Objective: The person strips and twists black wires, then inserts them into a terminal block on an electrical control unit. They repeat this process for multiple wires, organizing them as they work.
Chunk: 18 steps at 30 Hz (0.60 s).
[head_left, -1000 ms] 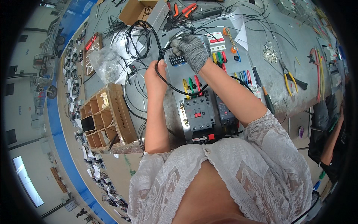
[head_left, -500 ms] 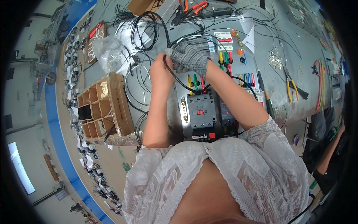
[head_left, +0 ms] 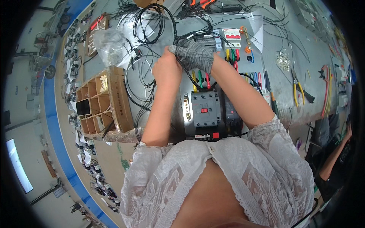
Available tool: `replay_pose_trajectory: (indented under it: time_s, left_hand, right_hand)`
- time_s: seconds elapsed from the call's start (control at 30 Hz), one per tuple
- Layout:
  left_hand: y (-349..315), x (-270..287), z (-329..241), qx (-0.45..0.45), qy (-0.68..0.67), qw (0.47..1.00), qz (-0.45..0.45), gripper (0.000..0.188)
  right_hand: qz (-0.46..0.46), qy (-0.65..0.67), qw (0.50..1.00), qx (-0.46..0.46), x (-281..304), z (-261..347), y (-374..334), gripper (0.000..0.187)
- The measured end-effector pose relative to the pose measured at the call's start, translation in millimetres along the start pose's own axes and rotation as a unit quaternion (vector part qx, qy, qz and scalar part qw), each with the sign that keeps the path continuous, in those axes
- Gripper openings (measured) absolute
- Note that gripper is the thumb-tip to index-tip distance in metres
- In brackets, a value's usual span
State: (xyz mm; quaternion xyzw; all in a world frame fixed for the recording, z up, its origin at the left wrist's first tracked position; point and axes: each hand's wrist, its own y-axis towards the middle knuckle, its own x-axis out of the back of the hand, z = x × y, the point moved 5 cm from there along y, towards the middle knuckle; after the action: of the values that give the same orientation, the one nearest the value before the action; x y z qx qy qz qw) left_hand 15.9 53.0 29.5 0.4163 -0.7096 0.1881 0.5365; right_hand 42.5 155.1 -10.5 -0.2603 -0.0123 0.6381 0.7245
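Directions are taken from the joined hands. The black cable bundle (head_left: 175, 30) rises from the grip at twelve o'clock, dark and tightly gathered, and bends into loose loops toward eleven; a single length drops toward five, beside the short yellow, green and red leads (head_left: 200, 79). The bare left hand (head_left: 167, 70) is closed on the bundle; the gloved right hand (head_left: 195, 55) pinches it just above, its fingertips partly hidden. The glove covers part of the terminal block (head_left: 207, 40); the right forearm crosses the panel. A grey contactor (head_left: 205, 108) sits at five, a divided cardboard box (head_left: 121, 100) at eight, a clear plastic bag (head_left: 110, 47) at nine, a red-and-white breaker (head_left: 232, 35) at two.
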Motion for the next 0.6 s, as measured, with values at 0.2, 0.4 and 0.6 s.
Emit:
replay_pose_trajectory:
  time_s: [0.2, 0.4, 0.6]
  left_hand:
    - [-3, 11, 2, -0.017, -0.127, 0.989, 0.070, 0.027]
    - [-5, 15, -5, -0.069, -0.095, 0.993, 0.013, 0.031]
    - [-5, 13, -3, -0.049, -0.069, 0.996, 0.013, 0.030]
  right_hand:
    - [0.034, 0.057, 0.998, 0.004, 0, -5, -3, 0.021]
    - [0.008, 0.126, 0.992, -0.003, 4, -12, 1, 0.015]
    - [0.009, 0.109, 0.994, 0.027, 2, -9, 0, 0.014]
